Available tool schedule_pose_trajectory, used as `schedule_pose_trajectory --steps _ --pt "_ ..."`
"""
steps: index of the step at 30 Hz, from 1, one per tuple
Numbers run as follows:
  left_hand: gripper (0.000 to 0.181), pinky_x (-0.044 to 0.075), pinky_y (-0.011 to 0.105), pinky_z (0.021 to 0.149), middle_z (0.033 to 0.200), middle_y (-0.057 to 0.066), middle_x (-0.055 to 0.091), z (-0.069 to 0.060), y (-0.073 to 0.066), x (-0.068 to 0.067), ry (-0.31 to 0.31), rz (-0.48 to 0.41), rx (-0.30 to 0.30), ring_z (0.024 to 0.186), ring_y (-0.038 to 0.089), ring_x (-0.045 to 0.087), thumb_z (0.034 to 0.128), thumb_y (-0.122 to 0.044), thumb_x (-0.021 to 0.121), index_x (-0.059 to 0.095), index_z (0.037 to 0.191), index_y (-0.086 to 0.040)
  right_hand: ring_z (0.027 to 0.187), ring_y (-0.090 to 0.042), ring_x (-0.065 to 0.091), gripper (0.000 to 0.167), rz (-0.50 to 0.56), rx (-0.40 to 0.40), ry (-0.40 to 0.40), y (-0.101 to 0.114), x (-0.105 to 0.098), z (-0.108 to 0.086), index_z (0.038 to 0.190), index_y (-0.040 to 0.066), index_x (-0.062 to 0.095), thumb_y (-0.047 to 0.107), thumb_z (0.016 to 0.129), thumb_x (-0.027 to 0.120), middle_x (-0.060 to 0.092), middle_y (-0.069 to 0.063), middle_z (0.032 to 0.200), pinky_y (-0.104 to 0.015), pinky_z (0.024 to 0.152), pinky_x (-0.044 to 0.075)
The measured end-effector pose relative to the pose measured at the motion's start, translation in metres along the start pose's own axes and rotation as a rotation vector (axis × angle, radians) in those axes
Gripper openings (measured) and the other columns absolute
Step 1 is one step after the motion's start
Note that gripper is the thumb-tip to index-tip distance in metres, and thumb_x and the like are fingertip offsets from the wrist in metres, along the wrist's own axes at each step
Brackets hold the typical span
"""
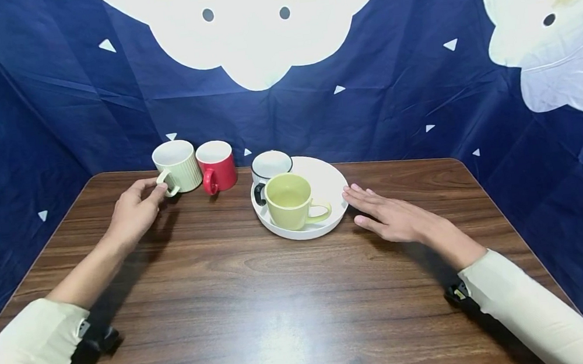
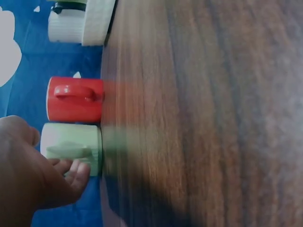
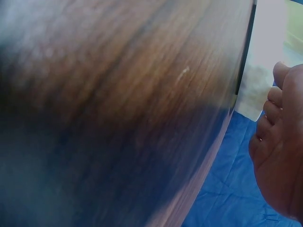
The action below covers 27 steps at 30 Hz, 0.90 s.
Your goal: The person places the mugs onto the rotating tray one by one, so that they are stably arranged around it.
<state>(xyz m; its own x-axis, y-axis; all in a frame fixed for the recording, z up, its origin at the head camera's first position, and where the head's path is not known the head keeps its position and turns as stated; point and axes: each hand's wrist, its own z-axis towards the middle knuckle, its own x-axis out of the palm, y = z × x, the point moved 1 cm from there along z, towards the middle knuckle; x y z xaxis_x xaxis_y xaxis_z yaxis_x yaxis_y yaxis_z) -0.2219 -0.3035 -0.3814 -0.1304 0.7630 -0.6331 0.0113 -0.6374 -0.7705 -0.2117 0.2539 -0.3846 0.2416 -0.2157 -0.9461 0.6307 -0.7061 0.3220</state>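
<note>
My left hand (image 1: 135, 213) is at the handle of a pale green ribbed mug (image 1: 183, 168), thumb and fingers on either side of it. In the left wrist view this mug (image 2: 90, 135) stands upright beside a red mug (image 2: 75, 111). My right hand (image 1: 397, 218) lies with its fingers stretched toward the right rim of a round white tray (image 1: 328, 179), fingertips at the edge. On the tray stand a yellow-green mug (image 1: 289, 208) and, behind it, a white mug (image 1: 271, 164) with a dark rim and black handle.
The brown wooden table (image 1: 260, 290) spreads in front of the mugs. A dark blue cloth (image 1: 395, 107) with white cloud faces hangs behind and at the sides. The red mug stands between the ribbed mug and the tray.
</note>
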Motion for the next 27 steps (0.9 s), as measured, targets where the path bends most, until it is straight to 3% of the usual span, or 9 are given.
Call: schedule_pose_trajectory --steps 3,5,9,13,18,27 --pt "0.062 0.062 0.026 0.076 0.116 -0.005 0.074 0.004 0.006 0.000 0.045 -0.191 -0.045 0.093 0.011 0.073 0.1208 -0.044 0.049 0.052 0.161 0.003 0.178 -0.030 0.020 0.066 0.003 0.007 0.002 0.000 0.000 0.000 0.179 0.016 0.031 0.038 0.121 0.053 0.025 -0.002 0.189 -0.057 0.144 0.023" --pt "0.049 0.060 0.022 0.065 0.109 -0.018 0.069 0.006 0.011 0.000 0.082 -0.332 -0.076 0.079 0.002 0.070 0.1205 -0.041 0.051 0.057 0.153 -0.004 0.178 -0.030 0.020 0.066 0.006 0.010 0.005 0.001 0.000 0.000 0.179 0.017 0.031 0.038 0.121 0.053 0.025 -0.002 0.189 -0.057 0.144 0.023" --pt "0.026 0.058 0.022 0.061 0.112 -0.018 0.070 0.011 0.016 -0.003 0.163 -0.591 -0.123 0.073 0.005 0.071 0.1203 -0.038 0.055 0.061 0.133 -0.017 0.178 -0.029 0.021 0.065 0.008 0.009 0.007 0.003 0.001 -0.001 0.179 0.017 0.031 0.039 0.121 0.053 0.025 -0.002 0.189 -0.057 0.143 0.024" --pt "0.024 0.057 0.024 0.063 0.113 -0.014 0.077 0.016 0.016 -0.004 0.263 -0.782 -0.135 0.076 0.010 0.072 0.1215 -0.038 0.052 0.065 0.128 -0.019 0.177 -0.029 0.022 0.065 -0.003 0.016 -0.001 0.005 0.001 -0.004 0.179 0.019 0.031 0.040 0.121 0.052 0.026 -0.001 0.189 -0.058 0.143 0.025" --pt "0.035 0.058 0.026 0.067 0.113 -0.012 0.081 0.024 0.019 -0.006 0.355 -0.894 -0.174 0.079 0.014 0.072 0.1219 -0.043 0.048 0.076 0.122 -0.021 0.177 -0.029 0.022 0.065 0.001 0.021 -0.001 0.006 0.001 -0.006 0.179 0.021 0.032 0.042 0.121 0.052 0.026 -0.001 0.189 -0.059 0.142 0.026" --pt "0.046 0.059 0.027 0.075 0.112 -0.009 0.081 0.029 0.018 -0.003 0.431 -0.919 -0.200 0.084 0.014 0.073 0.1210 -0.049 0.046 0.081 0.121 -0.019 0.176 -0.030 0.025 0.065 -0.010 0.029 -0.012 0.010 0.002 -0.006 0.179 0.022 0.034 0.043 0.121 0.052 0.028 -0.001 0.188 -0.060 0.141 0.029"
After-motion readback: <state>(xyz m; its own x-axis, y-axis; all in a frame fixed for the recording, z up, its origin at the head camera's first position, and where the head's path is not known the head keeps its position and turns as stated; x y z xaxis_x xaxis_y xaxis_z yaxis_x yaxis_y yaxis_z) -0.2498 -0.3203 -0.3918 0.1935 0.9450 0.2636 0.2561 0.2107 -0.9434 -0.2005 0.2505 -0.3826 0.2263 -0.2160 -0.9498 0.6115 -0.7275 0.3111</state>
